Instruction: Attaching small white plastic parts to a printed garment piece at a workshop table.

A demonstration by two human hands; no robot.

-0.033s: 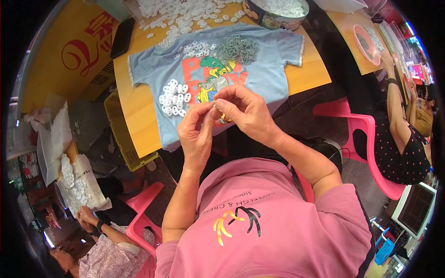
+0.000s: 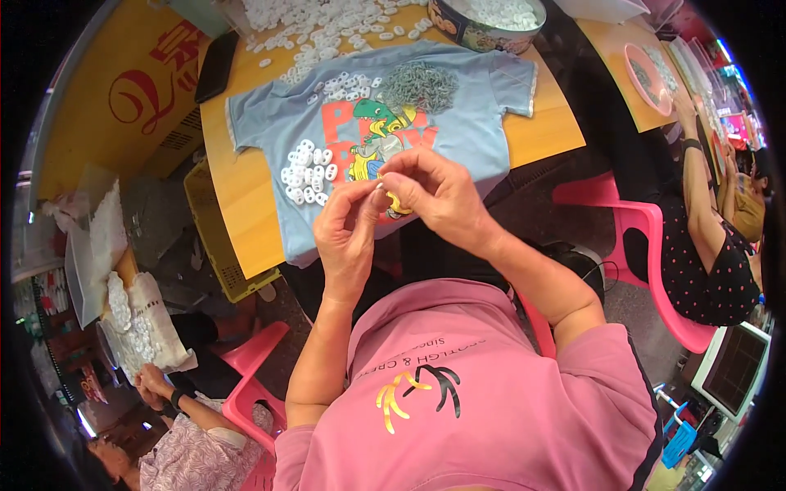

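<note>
My left hand (image 2: 345, 233) and my right hand (image 2: 446, 200) meet fingertip to fingertip above the near edge of a light blue T-shirt (image 2: 270, 114) spread on the table. Both are closed in a pinch around a tiny white piece (image 2: 379, 186), mostly hidden by the fingers; its exact kind is too small to tell. Left of my hands lies a cluster of white oval plastic pieces with holes (image 2: 308, 173). Farther off on the shirt are a second group of white pieces (image 2: 348, 87) and a heap of small grey metal-looking parts (image 2: 419, 88).
Many loose white pieces (image 2: 319, 29) cover the table's far side, beside a round tin (image 2: 483, 33) filled with more. A black phone (image 2: 217, 67) lies at the far left. Pink chairs (image 2: 639, 221) and other people (image 2: 708, 270) sit at both sides. A yellow crate (image 2: 217, 237) stands below left.
My right hand and forearm have shifted very slightly, with the fingertips still together at the tiny white piece. Nothing on the table has moved.
</note>
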